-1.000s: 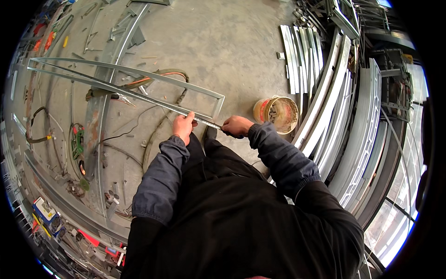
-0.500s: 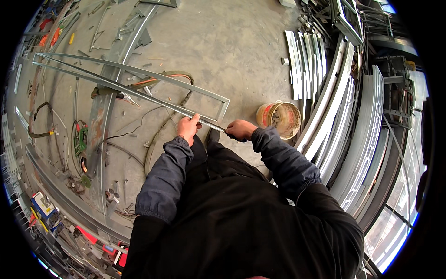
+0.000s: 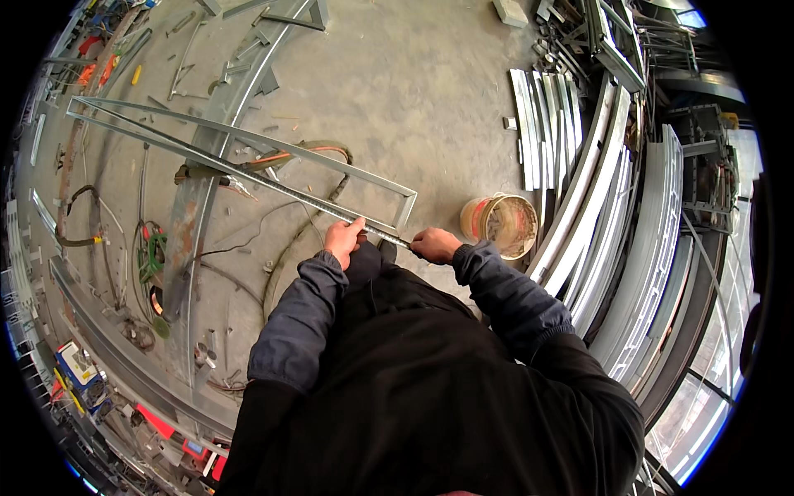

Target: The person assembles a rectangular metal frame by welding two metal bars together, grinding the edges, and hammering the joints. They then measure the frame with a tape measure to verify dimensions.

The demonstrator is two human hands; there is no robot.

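A long, narrow triangular frame of grey metal bar (image 3: 289,151) stretches from the far left to just in front of me. A thin marked strip, apparently a tape measure blade (image 3: 382,234), runs along its near bar. My left hand (image 3: 341,242) is closed around the strip and the bar's edge, thumb on top. Beyond the frame's near corner, my right hand (image 3: 437,245) grips the strip's end, and its fingers hide most of what it holds. The frame's left end rests over a wide metal beam (image 3: 186,240).
A stained bucket (image 3: 499,225) stands right of my right hand. Long metal profiles (image 3: 641,273) and shorter strips (image 3: 542,124) are stacked at the right. Hoses and cables (image 3: 277,273) cross the floor on the left, near a green power tool (image 3: 153,252) and metal offcuts.
The whole scene has shifted slightly down and to the right in view. Both hands keep their places along the frame; a dark piece at my right fingers now shows less.
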